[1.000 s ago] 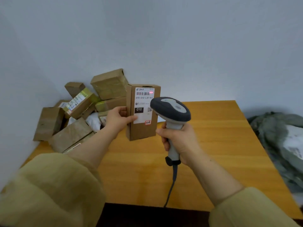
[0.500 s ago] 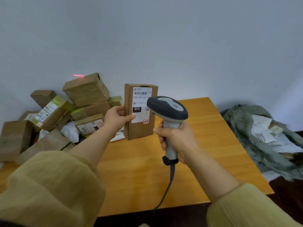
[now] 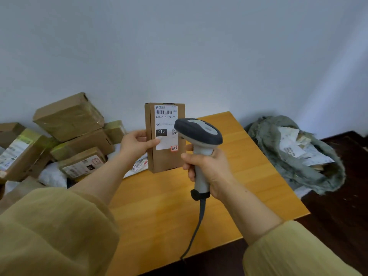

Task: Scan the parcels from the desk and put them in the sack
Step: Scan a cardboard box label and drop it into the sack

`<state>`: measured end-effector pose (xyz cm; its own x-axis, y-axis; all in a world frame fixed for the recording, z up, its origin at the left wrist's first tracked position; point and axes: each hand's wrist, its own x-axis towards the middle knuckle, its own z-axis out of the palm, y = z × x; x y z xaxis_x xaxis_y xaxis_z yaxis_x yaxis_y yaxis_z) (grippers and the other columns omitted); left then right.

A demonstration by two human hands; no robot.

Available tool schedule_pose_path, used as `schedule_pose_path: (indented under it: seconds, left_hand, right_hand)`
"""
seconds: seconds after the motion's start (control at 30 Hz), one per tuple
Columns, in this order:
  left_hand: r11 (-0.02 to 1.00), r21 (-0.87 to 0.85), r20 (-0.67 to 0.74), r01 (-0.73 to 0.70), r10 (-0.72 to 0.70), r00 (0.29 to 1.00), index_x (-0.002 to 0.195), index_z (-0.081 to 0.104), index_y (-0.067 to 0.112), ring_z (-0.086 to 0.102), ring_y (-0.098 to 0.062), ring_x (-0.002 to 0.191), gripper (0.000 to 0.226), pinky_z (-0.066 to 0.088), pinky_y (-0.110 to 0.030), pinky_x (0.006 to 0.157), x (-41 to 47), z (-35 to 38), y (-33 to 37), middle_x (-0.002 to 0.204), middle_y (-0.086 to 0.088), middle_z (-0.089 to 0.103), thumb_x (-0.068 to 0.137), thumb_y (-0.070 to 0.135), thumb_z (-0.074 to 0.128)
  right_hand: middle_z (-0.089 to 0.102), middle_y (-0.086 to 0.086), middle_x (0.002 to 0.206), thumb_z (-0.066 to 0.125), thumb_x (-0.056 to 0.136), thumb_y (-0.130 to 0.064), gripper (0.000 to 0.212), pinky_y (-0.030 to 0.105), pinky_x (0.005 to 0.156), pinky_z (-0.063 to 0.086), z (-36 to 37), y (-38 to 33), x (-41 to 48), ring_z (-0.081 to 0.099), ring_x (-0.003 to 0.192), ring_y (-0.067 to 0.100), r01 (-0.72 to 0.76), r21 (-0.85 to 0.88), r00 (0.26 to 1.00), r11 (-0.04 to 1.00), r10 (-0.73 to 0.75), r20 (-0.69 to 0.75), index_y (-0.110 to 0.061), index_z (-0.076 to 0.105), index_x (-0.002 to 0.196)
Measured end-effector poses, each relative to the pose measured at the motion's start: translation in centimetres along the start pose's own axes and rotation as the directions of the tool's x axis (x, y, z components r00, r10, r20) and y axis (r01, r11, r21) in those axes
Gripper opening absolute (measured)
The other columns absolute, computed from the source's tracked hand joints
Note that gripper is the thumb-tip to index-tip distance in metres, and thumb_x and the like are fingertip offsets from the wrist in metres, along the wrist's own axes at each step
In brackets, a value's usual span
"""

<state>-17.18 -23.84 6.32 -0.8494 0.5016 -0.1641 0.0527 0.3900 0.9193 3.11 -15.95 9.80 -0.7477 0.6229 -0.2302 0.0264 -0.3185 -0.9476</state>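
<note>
- Head view: the left hand (image 3: 135, 145) grips an upright brown parcel (image 3: 166, 160) by its left edge, thumb laid across the front. The white label (image 3: 166, 120) faces the camera.
- The parcel stands near the middle of the desk (image 3: 169, 206); whether its bottom touches the wood I cannot tell.
- At the parcel's 4 o'clock, the right hand (image 3: 207, 168) is wrapped round the handle of the scanner (image 3: 199, 134). Its cable (image 3: 197, 226) trails toward 6 o'clock.
- More boxes (image 3: 67, 116) are heaped at 9 o'clock.
- The grey-green sack (image 3: 294, 170) lies on the floor at 3 o'clock, mouth agape, labelled packets inside.
</note>
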Motion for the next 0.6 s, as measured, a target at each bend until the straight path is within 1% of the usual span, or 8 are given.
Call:
schedule_pose_path:
  seconds: [0.1, 0.2, 0.27, 0.33, 0.4, 0.5, 0.57, 0.6]
  left_hand:
    - [0.996, -0.054, 0.122, 0.077, -0.070, 0.990, 0.105, 0.059, 0.012, 0.063, -0.014, 0.086, 0.031, 0.050, -0.027, 0.074, -0.2, 2.8, 1.1, 0.097, -0.002, 0.066, 0.080, 0.022, 0.075]
    - [0.980, -0.110, 0.263, 0.167, -0.134, 0.955, 0.098, 0.063, 0.010, 0.065, -0.014, 0.082, 0.020, 0.053, -0.027, 0.066, -0.7, 6.4, 2.8, 0.094, -0.004, 0.069, 0.086, 0.025, 0.069]
    - [0.977, -0.095, 0.339, 0.191, -0.149, 0.929, 0.098, 0.064, 0.010, 0.065, -0.013, 0.076, 0.021, 0.054, -0.024, 0.057, -0.9, 9.4, 3.9, 0.092, -0.003, 0.069, 0.087, 0.028, 0.068]
    - [0.977, -0.064, 0.392, 0.204, -0.164, 0.905, 0.101, 0.065, 0.008, 0.065, -0.012, 0.073, 0.027, 0.053, -0.022, 0.053, -1.3, 13.2, 5.0, 0.089, -0.002, 0.070, 0.086, 0.031, 0.068]
    - [0.979, -0.027, 0.444, 0.201, -0.168, 0.880, 0.100, 0.066, 0.009, 0.066, -0.012, 0.072, 0.027, 0.053, -0.023, 0.054, -2.0, 17.9, 6.3, 0.087, -0.002, 0.071, 0.086, 0.032, 0.067]
    - [0.977, -0.024, 0.500, 0.211, -0.171, 0.849, 0.102, 0.066, 0.008, 0.069, -0.016, 0.075, 0.027, 0.057, -0.028, 0.065, -3.5, 26.0, 8.2, 0.092, -0.005, 0.072, 0.088, 0.031, 0.066]
    - [0.973, 0.041, 0.582, 0.229, -0.210, 0.785, 0.109, 0.065, 0.010, 0.068, -0.020, 0.082, 0.026, 0.057, -0.034, 0.072, -4.7, 31.6, 9.5, 0.097, -0.005, 0.072, 0.088, 0.027, 0.066]
    - [0.968, 0.108, 0.641, 0.229, -0.243, 0.728, 0.112, 0.064, 0.013, 0.067, -0.020, 0.085, 0.029, 0.056, -0.035, 0.073, -5.3, 34.3, 10.1, 0.100, -0.005, 0.071, 0.085, 0.024, 0.069]
  right_hand:
    - [0.064, 0.011, 0.066, 0.067, 0.084, -0.001, 0.011, 0.025, 0.043, 0.040, -3.7, 0.6, 0.7, 0.048, 0.043, 0.018, -0.026, 0.047, 0.986, 0.999, 0.034, -0.165, -0.007, 0.059, 0.088]
    - [0.060, 0.009, 0.080, 0.072, 0.082, -0.007, 0.025, 0.028, 0.048, 0.044, -9.3, 1.5, 1.6, 0.055, 0.062, 0.018, -0.082, 0.081, 0.929, 0.993, 0.106, -0.354, -0.009, 0.060, 0.103]
    - [0.058, 0.008, 0.086, 0.076, 0.080, -0.012, 0.030, 0.031, 0.053, 0.048, -13.2, 1.7, 1.7, 0.056, 0.075, 0.019, -0.120, 0.097, 0.907, 0.988, 0.149, -0.395, -0.013, 0.060, 0.105]
    - [0.060, 0.007, 0.091, 0.078, 0.079, -0.013, 0.030, 0.032, 0.054, 0.051, -16.8, 1.5, 1.4, 0.057, 0.082, 0.020, -0.143, 0.126, 0.905, 0.982, 0.181, -0.386, -0.016, 0.059, 0.102]
    - [0.065, 0.006, 0.094, 0.077, 0.078, -0.011, 0.032, 0.033, 0.055, 0.056, -20.7, 1.2, 1.0, 0.062, 0.083, 0.019, -0.152, 0.195, 0.912, 0.969, 0.214, -0.349, -0.013, 0.059, 0.104]
    - [0.069, 0.008, 0.089, 0.076, 0.078, -0.004, 0.027, 0.035, 0.060, 0.059, -27.6, 0.6, 0.4, 0.067, 0.080, 0.021, -0.165, 0.236, 0.911, 0.958, 0.239, -0.336, -0.010, 0.060, 0.098]
    - [0.069, 0.010, 0.089, 0.077, 0.077, -0.002, 0.027, 0.032, 0.054, 0.057, -32.8, 0.3, 0.1, 0.067, 0.080, 0.024, -0.160, 0.248, 0.880, 0.955, 0.252, -0.402, -0.010, 0.059, 0.095]
    - [0.069, 0.011, 0.090, 0.077, 0.076, -0.002, 0.028, 0.029, 0.051, 0.055, -35.5, 0.3, 0.0, 0.067, 0.079, 0.025, -0.154, 0.270, 0.860, 0.950, 0.264, -0.437, -0.010, 0.058, 0.095]
